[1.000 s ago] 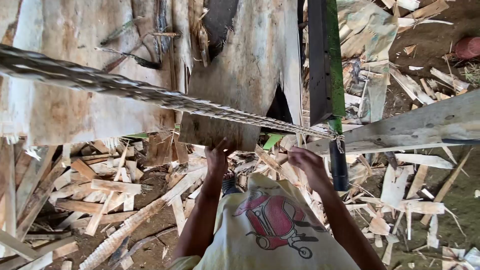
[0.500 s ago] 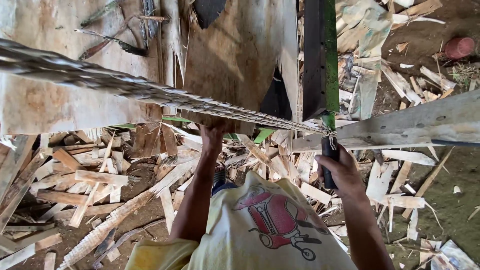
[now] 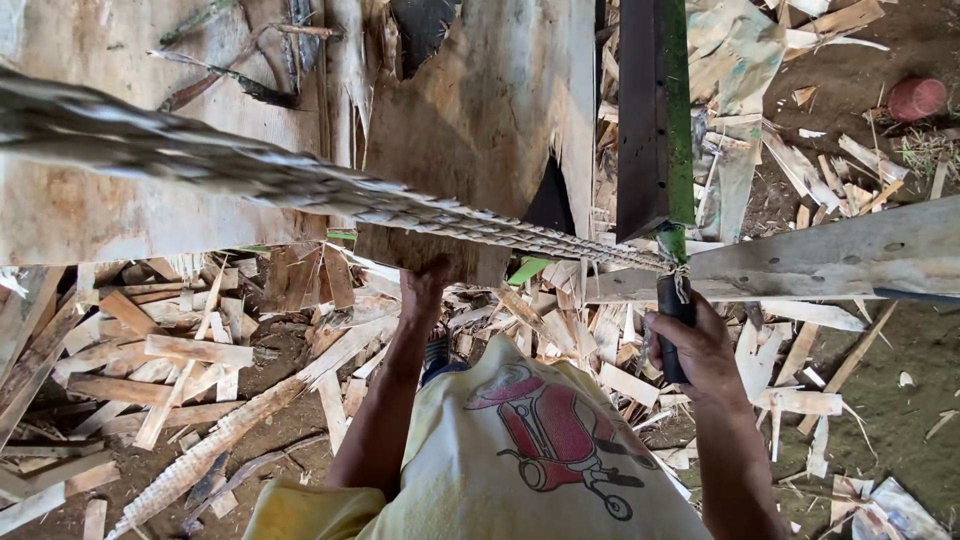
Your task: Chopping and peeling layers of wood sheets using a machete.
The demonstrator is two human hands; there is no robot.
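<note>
head view, inspected left to right. braided rope (image 3: 300,185) enters blurred from the upper left of the frame and runs down to centre right, where it is tied at the top of a black handle (image 3: 672,310). wood offcuts (image 3: 170,350) litter the ground at lower left. wooden slab (image 3: 480,130) fills the upper centre; its top is cut off by the frame edge. left hand (image 3: 425,290) sits at centre, raised against the slab's lower edge; its fingers are hidden by the slab and rope, so how far it is open cannot be told. yellow shirt (image 3: 520,450) covers the lower centre. right hand (image 3: 700,345) at centre right is closed around the black handle, directly below a dark green-edged blade (image 3: 650,110) whose upper end is cut off. grey plank (image 3: 830,260) crosses the right side, just beside the right hand. red pot (image 3: 915,98) lies upper right.
</note>
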